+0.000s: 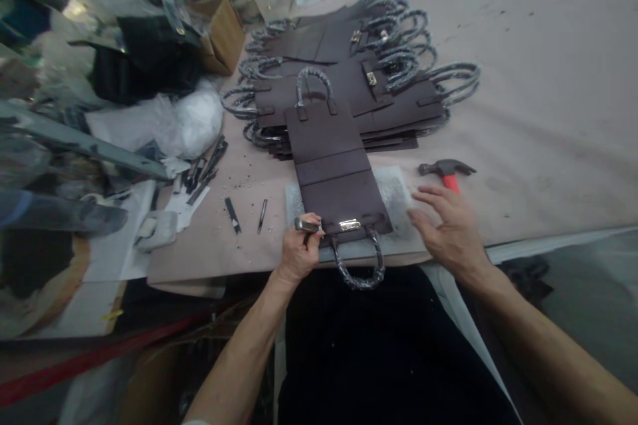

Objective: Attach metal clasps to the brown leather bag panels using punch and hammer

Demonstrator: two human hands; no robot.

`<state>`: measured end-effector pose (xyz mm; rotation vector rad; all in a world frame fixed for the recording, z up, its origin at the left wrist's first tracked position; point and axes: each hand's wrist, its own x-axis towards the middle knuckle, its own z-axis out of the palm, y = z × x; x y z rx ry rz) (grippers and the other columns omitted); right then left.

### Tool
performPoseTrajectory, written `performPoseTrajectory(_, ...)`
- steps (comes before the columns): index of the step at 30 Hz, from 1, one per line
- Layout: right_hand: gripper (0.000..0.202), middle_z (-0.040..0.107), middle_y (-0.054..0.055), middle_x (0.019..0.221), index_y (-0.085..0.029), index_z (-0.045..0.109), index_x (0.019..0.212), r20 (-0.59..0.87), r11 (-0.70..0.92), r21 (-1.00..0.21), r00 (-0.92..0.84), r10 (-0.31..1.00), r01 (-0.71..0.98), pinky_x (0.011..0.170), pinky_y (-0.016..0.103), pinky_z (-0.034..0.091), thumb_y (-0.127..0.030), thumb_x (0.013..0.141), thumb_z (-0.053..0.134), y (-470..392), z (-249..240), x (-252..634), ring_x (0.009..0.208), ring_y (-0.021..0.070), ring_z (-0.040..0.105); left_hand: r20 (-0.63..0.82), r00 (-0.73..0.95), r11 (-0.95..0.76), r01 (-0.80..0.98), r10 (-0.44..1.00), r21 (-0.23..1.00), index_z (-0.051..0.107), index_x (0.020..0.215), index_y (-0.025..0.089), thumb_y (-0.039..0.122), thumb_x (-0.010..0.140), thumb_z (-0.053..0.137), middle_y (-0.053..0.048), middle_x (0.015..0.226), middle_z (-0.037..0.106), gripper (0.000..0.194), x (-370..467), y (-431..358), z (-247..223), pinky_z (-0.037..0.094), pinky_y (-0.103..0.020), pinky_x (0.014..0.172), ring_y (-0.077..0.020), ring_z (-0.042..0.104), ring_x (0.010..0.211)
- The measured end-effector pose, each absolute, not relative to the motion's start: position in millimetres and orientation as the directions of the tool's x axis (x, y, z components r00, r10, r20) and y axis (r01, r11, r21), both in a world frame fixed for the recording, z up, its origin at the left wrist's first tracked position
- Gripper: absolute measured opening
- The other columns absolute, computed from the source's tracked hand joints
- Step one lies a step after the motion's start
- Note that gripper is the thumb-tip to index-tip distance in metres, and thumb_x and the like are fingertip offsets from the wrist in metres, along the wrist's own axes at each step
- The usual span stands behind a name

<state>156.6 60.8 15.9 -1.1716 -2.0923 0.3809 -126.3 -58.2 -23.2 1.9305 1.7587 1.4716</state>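
A dark brown handbag panel (333, 153) lies flat in front of me, its plastic-wrapped handles at the far and near ends. Near its front edge shines a gold metal clasp (349, 225). At the panel's near left corner, my left hand (299, 252) is closed around a short metal rod-like tool (305, 225); its exact kind is unclear. My right hand (448, 229) is open, fingers apart, beside a claw hammer (448, 169) with a red handle. The hand partly hides that handle. Under the panel is a pale slab (393, 189).
Behind the panel, several similar bag panels (319, 46) are piled with wrapped handles. Two slim tools, a dark one (232, 215) and a metal one (262, 216), lie to the left. Farther left are a cardboard box (226, 36), plastic bags and a grey metal bar (84, 139).
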Motion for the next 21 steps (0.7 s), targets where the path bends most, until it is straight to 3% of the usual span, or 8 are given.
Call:
performPoseTrajectory(3,0.036,0.065,0.021,0.119,-0.016,0.068,0.114,0.353,0.383,-0.411,-0.243,0.904,0.827,0.103,0.053,0.046,-0.042,0.092,0.058,72.9,7.0,205.2,0.116,0.0381,0.059,0.538,-0.179,-0.311,0.651,0.824,0.693,0.059,0.101,0.019,0.018,0.093,0.057,-0.008,0.101,0.069,0.008,-124.0,-56.2,-24.2,0.058,-0.032,0.087,-0.0185,0.069,0.096)
performPoseTrajectory(5,0.043,0.064,0.024,0.113,-0.012,0.067,0.116,0.172,0.242,-0.324,-0.195,0.966,0.914,0.092,0.05,0.048,-0.045,0.089,0.06,76.5,-1.4,227.7,0.108,0.0392,0.06,0.529,-0.188,-0.304,0.642,0.828,0.703,0.059,0.101,0.019,0.018,0.092,0.057,-0.007,0.1,0.069,0.009,-122.9,-55.1,-25.3,0.058,-0.032,0.088,-0.0185,0.069,0.095)
performPoseTrajectory(7,0.044,0.064,0.02,0.101,-0.011,0.066,0.113,-0.016,0.111,-0.293,-0.121,0.993,0.95,0.079,0.045,0.048,-0.044,0.085,0.062,78.6,-5.9,237.9,0.093,0.0345,0.061,0.523,-0.193,-0.301,0.635,0.83,0.712,0.059,0.1,0.019,0.018,0.092,0.057,-0.007,0.1,0.069,0.009,-122.2,-54.4,-26.0,0.058,-0.032,0.088,-0.0187,0.069,0.096)
performPoseTrajectory(9,0.034,0.062,0.011,0.083,-0.014,0.066,0.104,-0.183,-0.077,-0.372,0.009,0.983,0.925,0.067,0.038,0.046,-0.037,0.078,0.066,80.9,-2.5,236.3,0.077,0.0267,0.059,0.513,-0.197,-0.299,0.621,0.835,0.724,0.06,0.101,0.019,0.018,0.092,0.057,-0.007,0.101,0.07,0.01,-121.6,-54.1,-26.1,0.058,-0.031,0.088,-0.0187,0.07,0.097)
performPoseTrajectory(11,0.021,0.055,0.003,0.069,-0.019,0.062,0.091,-0.405,-0.333,-0.594,0.086,0.91,0.732,0.056,0.031,0.041,-0.029,0.073,0.068,83.0,9.0,226.8,0.063,0.0194,0.052,0.486,-0.205,-0.282,0.601,0.85,0.747,0.061,0.102,0.019,0.018,0.091,0.058,-0.008,0.103,0.071,0.012,-120.4,-54.3,-25.7,0.058,-0.031,0.089,-0.019,0.07,0.098)
performPoseTrajectory(14,0.012,0.044,-0.004,0.061,-0.021,0.054,0.079,-0.621,-0.567,-0.755,-0.085,0.779,0.33,0.045,0.024,0.033,-0.026,0.075,0.063,80.3,36.1,205.6,0.049,0.0115,0.04,0.449,-0.239,-0.25,0.569,0.861,0.783,0.064,0.102,0.019,0.018,0.09,0.06,-0.007,0.103,0.073,0.013,-117.1,-54.5,-25.4,0.059,-0.032,0.09,-0.0197,0.072,0.098)
performPoseTrajectory(18,0.021,0.034,-0.008,0.059,-0.023,0.047,0.08,-0.558,-0.511,-0.821,-0.172,0.812,0.253,0.04,0.021,0.026,-0.04,0.088,0.054,56.2,84.7,174.9,0.042,0.0076,0.029,0.467,-0.281,-0.256,0.553,0.839,0.793,0.065,0.099,0.019,0.017,0.088,0.06,-0.007,0.102,0.075,0.012,-113.4,-54.2,-26.0,0.059,-0.032,0.09,-0.0199,0.073,0.097)
performPoseTrajectory(21,0.036,0.041,-0.006,0.06,-0.023,0.052,0.087,-0.229,-0.137,-0.924,-0.23,0.946,0.358,0.041,0.022,0.029,-0.057,0.095,0.047,29.2,126.7,153.5,0.044,0.0098,0.037,0.473,-0.282,-0.258,0.559,0.835,0.788,0.067,0.098,0.019,0.016,0.087,0.061,-0.007,0.101,0.076,0.013,-113.9,-53.7,-26.8,0.06,-0.031,0.087,-0.0196,0.074,0.094)
